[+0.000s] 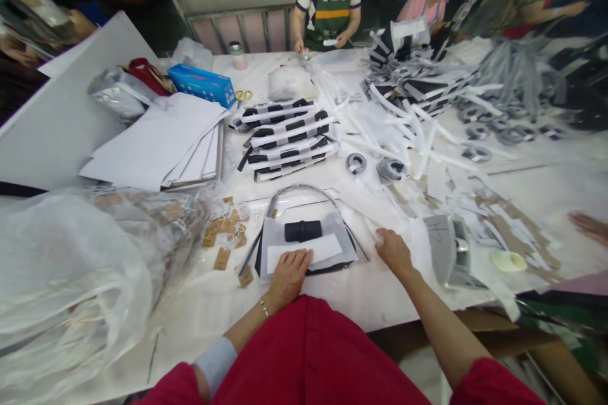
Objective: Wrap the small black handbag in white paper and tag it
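My left hand (289, 272) lies flat, fingers stretched out, on the near edge of a wrapped bag (306, 237) that carries a white paper strip (308, 252) and a black roll (303, 230). A thin curved handle (297, 190) arcs above the bag. My right hand (393, 250) rests on the table just right of the bag, fingers curled down onto white wrapping; what it grips is hidden.
A stack of black-and-white striped pieces (287, 139) lies beyond the bag. White sheets (161, 142) and a blue box (202, 83) are at the left, a big clear plastic bag (71, 278) at the near left. Tape rolls (356, 162), a tape dispenser (451, 250) and other people are around.
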Tool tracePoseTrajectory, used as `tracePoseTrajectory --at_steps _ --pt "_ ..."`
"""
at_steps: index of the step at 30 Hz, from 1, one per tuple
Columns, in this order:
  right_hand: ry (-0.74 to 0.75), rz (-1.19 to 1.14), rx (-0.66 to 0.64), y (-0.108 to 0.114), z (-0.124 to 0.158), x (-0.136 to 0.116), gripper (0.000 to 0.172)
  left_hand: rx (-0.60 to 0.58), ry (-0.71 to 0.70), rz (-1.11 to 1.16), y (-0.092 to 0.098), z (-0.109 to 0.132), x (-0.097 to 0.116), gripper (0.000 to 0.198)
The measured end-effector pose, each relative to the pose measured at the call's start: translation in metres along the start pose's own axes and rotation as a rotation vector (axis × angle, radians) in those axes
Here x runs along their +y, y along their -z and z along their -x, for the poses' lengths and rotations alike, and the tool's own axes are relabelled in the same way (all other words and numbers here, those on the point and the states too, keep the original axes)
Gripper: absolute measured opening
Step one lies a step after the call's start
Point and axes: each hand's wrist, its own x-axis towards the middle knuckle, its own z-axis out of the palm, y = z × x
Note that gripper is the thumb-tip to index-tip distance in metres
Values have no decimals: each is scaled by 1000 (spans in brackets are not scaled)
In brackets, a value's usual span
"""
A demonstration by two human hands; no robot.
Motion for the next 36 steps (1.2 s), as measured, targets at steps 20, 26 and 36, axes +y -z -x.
tracePoseTrajectory --at_steps 20,26,36 --pt "176 -344 529 -53 71 -6 49 -34 25 -33 5 -2 -1 54" --pt "192 -368 507 -70 69 9 40 37 10 -48 4 -3 -3 51" --pt "185 -502 513 -59 45 19 30 85 15 -16 2 2 -5 61"
